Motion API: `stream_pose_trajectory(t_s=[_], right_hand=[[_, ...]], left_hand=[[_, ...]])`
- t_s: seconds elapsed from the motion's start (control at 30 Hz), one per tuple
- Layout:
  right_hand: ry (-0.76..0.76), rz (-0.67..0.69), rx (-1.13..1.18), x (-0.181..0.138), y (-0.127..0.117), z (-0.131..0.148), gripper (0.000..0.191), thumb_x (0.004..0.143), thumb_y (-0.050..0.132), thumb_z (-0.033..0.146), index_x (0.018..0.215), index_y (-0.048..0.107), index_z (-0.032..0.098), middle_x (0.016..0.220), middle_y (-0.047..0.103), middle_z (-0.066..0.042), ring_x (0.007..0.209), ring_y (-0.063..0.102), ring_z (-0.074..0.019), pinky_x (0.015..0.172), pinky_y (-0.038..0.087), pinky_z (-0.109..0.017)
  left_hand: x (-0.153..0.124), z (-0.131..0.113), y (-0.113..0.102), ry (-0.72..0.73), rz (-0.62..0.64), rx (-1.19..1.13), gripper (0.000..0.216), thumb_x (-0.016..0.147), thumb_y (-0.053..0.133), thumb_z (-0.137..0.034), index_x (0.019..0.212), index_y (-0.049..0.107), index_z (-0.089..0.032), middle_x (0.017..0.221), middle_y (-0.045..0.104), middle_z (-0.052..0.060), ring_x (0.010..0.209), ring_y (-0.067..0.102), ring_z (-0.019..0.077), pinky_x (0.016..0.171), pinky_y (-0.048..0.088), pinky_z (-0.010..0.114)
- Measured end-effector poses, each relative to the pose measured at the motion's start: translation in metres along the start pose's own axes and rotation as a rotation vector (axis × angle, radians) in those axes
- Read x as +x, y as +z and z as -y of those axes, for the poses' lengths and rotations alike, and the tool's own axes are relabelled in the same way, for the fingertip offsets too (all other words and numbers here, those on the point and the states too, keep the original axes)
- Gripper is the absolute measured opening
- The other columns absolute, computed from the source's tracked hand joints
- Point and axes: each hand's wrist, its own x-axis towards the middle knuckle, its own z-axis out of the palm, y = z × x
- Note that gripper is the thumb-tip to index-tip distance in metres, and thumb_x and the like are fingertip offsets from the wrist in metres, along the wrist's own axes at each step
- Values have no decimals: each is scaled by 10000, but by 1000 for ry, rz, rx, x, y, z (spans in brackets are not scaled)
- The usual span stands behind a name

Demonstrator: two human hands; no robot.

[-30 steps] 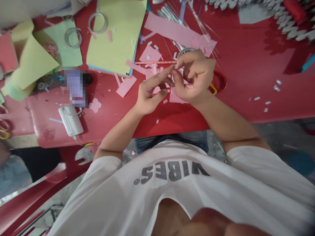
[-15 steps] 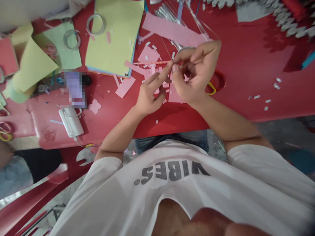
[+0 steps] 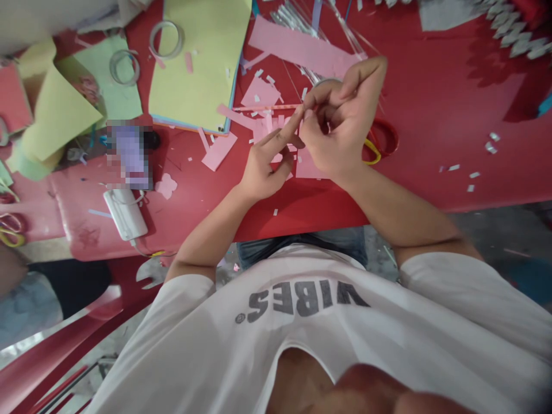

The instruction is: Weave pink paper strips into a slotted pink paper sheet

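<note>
My left hand [image 3: 268,164] and my right hand [image 3: 342,123] meet over the red table, fingertips close together. Between them is the end of a thin pink-and-white banded stick [image 3: 265,107], which extends leftward over the paper scraps. My right hand is closed in a pinch at that end. The left index finger presses at the same spot, with its other fingers curled beneath; exactly how they grip is partly hidden. Pink paper pieces [image 3: 263,123] lie under and around both hands. Scissors with red and yellow handles [image 3: 386,139] rest beside my right wrist.
Yellow paper sheets [image 3: 196,63] lie on the left, with a tape roll [image 3: 166,39] on top. Beyond my hands are a wide pink strip [image 3: 297,46] and a bundle of clear, shiny strips [image 3: 291,17]. A white power bank [image 3: 126,215] sits near the front edge.
My right hand has shifted very slightly and its raised fingers have lifted a little. The left hand and the stick stay almost where they were.
</note>
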Motion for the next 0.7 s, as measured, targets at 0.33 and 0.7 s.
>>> stream_pose_trajectory(t_s=[0.33,0.7], right_hand=[[-22,-30,307,11,7,-22,363,789,619,306,893,272,298,811,421,25,723,615,-188,507,366,-320],[45,-13,153,9,3,-20,328,786,568,395,885,273,294,801,500,12,799,644,-233,560,435,-379]], left_hand=[[2,22,8,62,24,-458,678,875,660,-336,1518,447,-296,954,712,19,817,650,153,652,493,274],[5,18,9,-9,28,-586,667,836,694,-318,1476,506,-303,935,724,17,781,645,161,615,482,272]])
